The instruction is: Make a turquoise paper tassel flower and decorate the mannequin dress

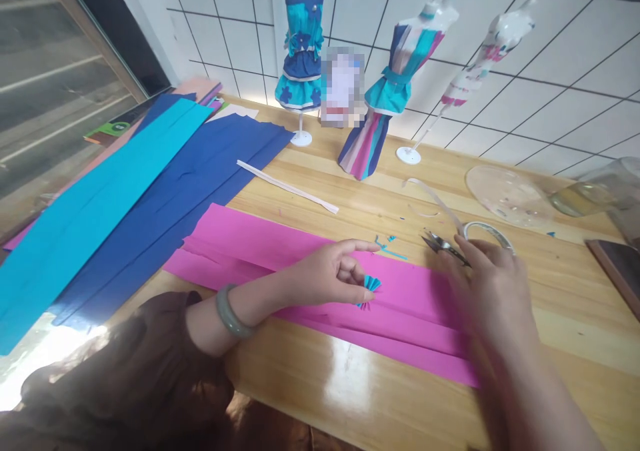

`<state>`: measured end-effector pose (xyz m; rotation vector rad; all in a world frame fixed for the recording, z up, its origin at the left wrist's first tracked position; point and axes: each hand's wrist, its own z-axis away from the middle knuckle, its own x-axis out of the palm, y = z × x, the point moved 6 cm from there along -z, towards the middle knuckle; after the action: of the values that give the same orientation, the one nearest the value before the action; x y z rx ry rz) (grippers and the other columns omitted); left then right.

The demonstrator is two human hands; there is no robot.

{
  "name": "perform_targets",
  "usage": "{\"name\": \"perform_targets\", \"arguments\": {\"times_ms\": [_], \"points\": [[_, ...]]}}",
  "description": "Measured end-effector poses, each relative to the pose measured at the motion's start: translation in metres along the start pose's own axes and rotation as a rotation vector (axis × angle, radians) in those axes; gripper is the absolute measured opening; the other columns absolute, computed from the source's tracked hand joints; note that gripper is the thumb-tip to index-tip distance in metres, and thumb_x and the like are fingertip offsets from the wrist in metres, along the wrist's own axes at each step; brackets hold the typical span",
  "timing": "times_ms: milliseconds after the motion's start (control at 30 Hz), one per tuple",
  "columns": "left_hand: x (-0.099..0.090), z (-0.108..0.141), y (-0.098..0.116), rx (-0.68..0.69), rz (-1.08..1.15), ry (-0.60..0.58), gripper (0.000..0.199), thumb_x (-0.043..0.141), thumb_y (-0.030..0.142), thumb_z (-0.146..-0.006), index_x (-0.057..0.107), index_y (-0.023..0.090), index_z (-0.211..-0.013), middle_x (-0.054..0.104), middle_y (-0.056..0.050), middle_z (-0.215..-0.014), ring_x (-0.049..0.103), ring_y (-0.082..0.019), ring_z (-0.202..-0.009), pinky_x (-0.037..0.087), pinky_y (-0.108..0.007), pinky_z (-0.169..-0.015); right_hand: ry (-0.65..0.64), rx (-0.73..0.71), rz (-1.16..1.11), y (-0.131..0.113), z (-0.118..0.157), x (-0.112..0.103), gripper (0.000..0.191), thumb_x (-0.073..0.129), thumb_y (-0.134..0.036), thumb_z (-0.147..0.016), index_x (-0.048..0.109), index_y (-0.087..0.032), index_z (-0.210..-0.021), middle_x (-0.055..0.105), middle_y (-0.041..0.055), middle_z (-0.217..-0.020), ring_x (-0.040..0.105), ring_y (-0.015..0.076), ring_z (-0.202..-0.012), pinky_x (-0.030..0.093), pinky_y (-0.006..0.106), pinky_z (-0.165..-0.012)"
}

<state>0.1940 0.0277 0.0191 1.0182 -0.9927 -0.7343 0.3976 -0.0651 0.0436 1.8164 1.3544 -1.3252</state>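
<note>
My left hand (pixel 337 274) is above the magenta paper (pixel 400 334), thumb and fingers curled around a small pleated blue-and-pink piece (pixel 371 283). Over the right end of that paper, my right hand (pixel 493 281) is blurred by motion, beside a roll of clear tape (pixel 493 231) and black-handled snips (pixel 443 246). Its fingertips overlap the near edge of the roll; whether they grip it is unclear. Small blue scraps (pixel 393 251) lie just beyond my left hand.
Dark blue paper (pixel 200 171) and turquoise paper (pixel 110 191) lie at the left. A pale strip (pixel 287 186) lies mid-table. Dressed mini mannequins (pixel 303 81) stand along the tiled wall. A clear dish (pixel 505 191) and a glass with liquid (pixel 585 197) are at the right.
</note>
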Motion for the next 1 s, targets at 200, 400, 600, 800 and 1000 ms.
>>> {"name": "perform_targets", "arguments": {"times_ms": [200, 400, 600, 800, 1000], "points": [[0.003, 0.000, 0.001, 0.046, -0.007, 0.017, 0.069, 0.069, 0.021, -0.068, 0.037, 0.019, -0.129, 0.057, 0.001, -0.070, 0.057, -0.009, -0.065, 0.043, -0.024, -0.064, -0.311, 0.117, -0.843, -0.075, 0.021, -0.006, 0.020, 0.055, -0.035, -0.081, 0.061, -0.021, -0.095, 0.063, 0.0061, -0.093, 0.060, 0.0196, -0.086, 0.048, 0.035, -0.079], [0.003, -0.001, -0.001, 0.066, -0.068, 0.028, 0.072, 0.068, 0.022, -0.068, 0.035, 0.020, -0.131, 0.057, 0.002, -0.070, 0.054, -0.008, -0.063, 0.041, -0.023, -0.062, -0.481, 0.257, -1.065, -0.092, 0.034, 0.010, 0.021, 0.063, -0.034, -0.074, 0.061, -0.020, -0.090, 0.064, 0.0032, -0.081, 0.059, 0.0162, -0.076, 0.050, 0.028, -0.070], [0.001, -0.001, -0.001, 0.042, 0.004, 0.037, 0.072, 0.070, 0.021, -0.067, 0.037, 0.021, -0.130, 0.061, 0.000, -0.072, 0.058, -0.011, -0.068, 0.043, -0.026, -0.069, -0.479, 0.295, -1.118, -0.088, 0.034, 0.013, 0.020, 0.063, -0.033, -0.074, 0.061, -0.019, -0.088, 0.062, 0.0025, -0.077, 0.059, 0.0153, -0.073, 0.050, 0.027, -0.068], [-0.001, -0.001, 0.000, 0.050, 0.048, 0.044, 0.074, 0.071, 0.021, -0.065, 0.036, 0.019, -0.131, 0.064, -0.003, -0.075, 0.060, -0.013, -0.072, 0.043, -0.029, -0.074, -0.444, 0.267, -1.112, -0.091, 0.031, 0.008, 0.018, 0.062, -0.032, -0.075, 0.059, -0.019, -0.087, 0.061, 0.0033, -0.077, 0.057, 0.0154, -0.072, 0.049, 0.028, -0.067], [0.000, -0.001, 0.000, 0.041, 0.082, 0.018, 0.083, 0.073, 0.021, -0.063, 0.030, 0.020, -0.134, 0.066, -0.005, -0.081, 0.062, -0.015, -0.077, 0.044, -0.033, -0.080, -0.419, 0.285, -1.133, -0.089, 0.031, 0.009, 0.021, 0.061, -0.033, -0.075, 0.056, -0.019, -0.090, 0.059, 0.0041, -0.080, 0.056, 0.0155, -0.073, 0.048, 0.029, -0.067]]}}
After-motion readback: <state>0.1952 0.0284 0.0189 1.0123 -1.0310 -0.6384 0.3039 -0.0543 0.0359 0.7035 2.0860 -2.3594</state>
